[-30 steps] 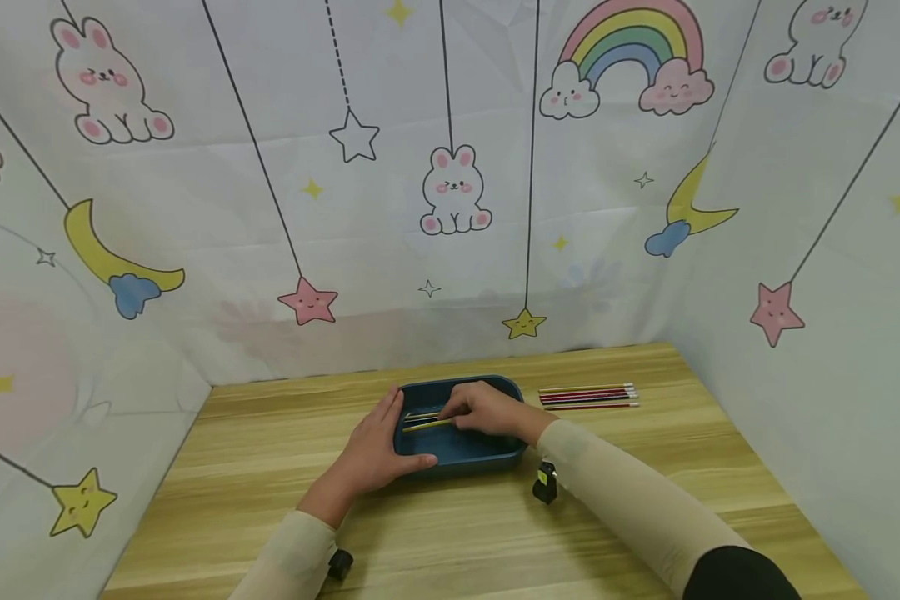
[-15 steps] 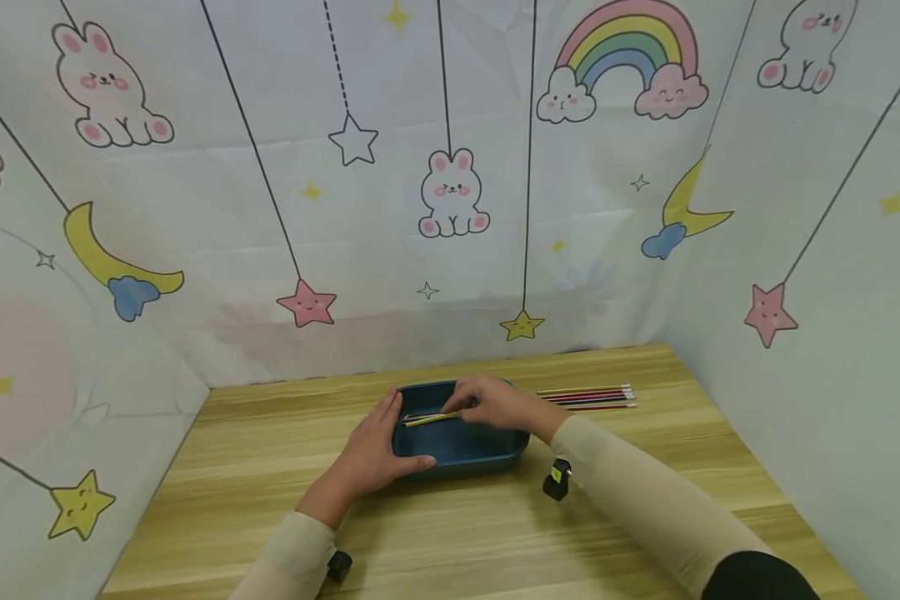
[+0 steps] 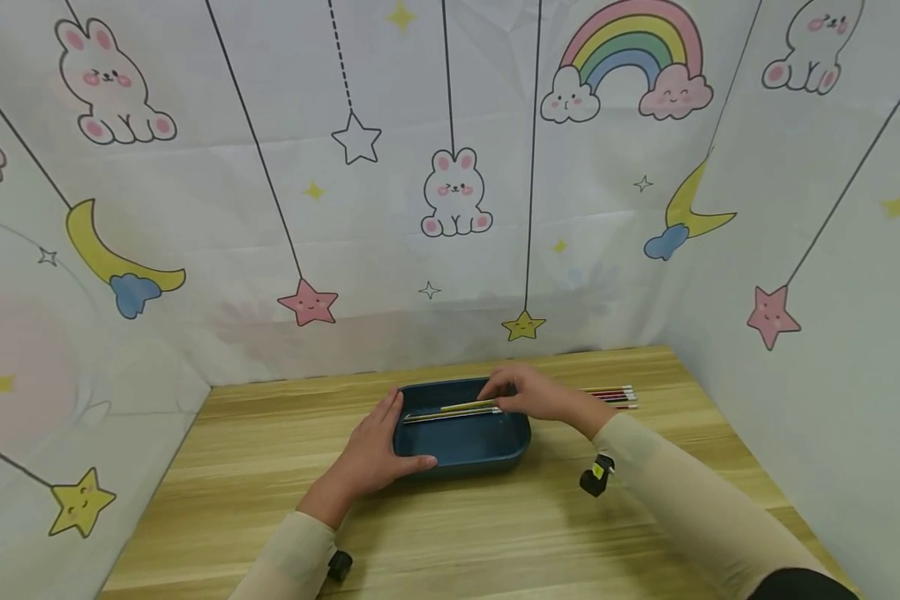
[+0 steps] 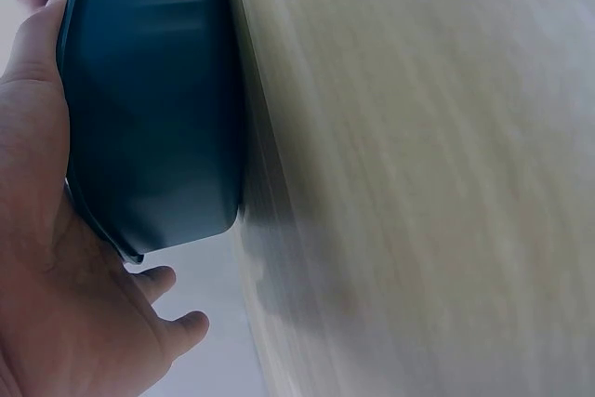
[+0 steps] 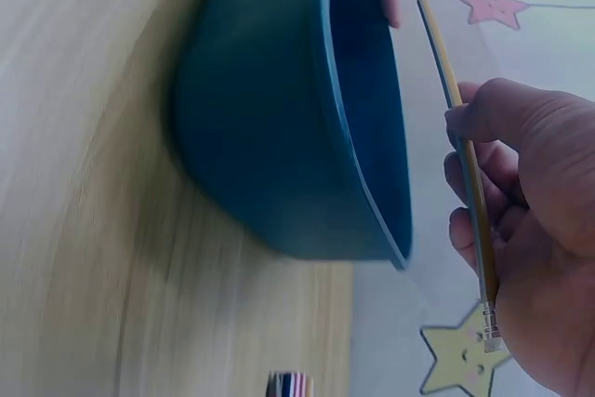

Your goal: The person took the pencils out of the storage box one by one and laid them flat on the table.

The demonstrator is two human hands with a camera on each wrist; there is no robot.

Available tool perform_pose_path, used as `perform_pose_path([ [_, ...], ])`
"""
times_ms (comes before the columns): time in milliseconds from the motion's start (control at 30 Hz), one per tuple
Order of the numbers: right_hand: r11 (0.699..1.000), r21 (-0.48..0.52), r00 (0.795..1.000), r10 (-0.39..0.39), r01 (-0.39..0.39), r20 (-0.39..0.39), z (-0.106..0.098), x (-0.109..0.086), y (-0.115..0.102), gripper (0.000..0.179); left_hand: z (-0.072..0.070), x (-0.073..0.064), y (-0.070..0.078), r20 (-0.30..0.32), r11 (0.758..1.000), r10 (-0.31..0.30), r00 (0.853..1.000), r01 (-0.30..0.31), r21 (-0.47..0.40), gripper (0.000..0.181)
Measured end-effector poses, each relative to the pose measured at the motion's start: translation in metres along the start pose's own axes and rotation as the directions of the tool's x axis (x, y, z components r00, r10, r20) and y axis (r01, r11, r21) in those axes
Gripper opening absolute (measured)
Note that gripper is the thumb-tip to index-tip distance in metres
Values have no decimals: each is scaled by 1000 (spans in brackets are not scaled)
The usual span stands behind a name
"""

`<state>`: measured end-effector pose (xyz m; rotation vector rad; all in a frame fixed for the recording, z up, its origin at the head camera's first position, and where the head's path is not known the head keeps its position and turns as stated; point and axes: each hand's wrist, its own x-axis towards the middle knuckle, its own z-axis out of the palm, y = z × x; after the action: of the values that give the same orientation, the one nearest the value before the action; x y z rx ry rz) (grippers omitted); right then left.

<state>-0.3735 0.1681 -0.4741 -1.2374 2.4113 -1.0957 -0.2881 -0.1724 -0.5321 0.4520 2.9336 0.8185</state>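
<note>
A dark blue tray (image 3: 468, 465) stands on the table. My left hand (image 3: 375, 446) rests on its left end with fingers stretched along the side and the thumb on the near rim; in the left wrist view the thumb lies along the rim of the tray (image 4: 153, 118). Above the tray's right part, my right hand (image 3: 540, 396) pinches a yellow pencil (image 5: 476, 202) between thumb and fingers, its eraser end toward the palm. Inside the tray lie a few more pencils (image 3: 450, 415), partly overlapped by the held one.
Several striped pencils (image 3: 621, 393) with white ends lie side by side on the wooden table (image 3: 450, 533), right of the tray and partly behind my right wrist. A printed cloth wall (image 3: 375, 250) closes off the back and both sides.
My right hand has drawn a yellow pencil up from the tray and moved right with it, toward the tray's right end. The left hand stays on the tray.
</note>
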Motion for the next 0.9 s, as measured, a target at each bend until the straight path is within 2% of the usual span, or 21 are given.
perform_pose_path([
  [367, 999, -12, 998, 40, -41, -48, -25, -30, -4, 24, -1, -1, 0, -2, 1000, 3, 1000, -3, -10, 132],
  [533, 996, 21, 994, 82, -81, -65, -34, -44, 0, 23, -1, 0, 1, -2, 1000, 1, 1000, -1, -10, 132],
  [900, 992, -4, 986, 125, -126, -107, -52, -73, 10, 21, -3, -1, 3, 6, 1000, -1, 1000, 1, -16, 132],
])
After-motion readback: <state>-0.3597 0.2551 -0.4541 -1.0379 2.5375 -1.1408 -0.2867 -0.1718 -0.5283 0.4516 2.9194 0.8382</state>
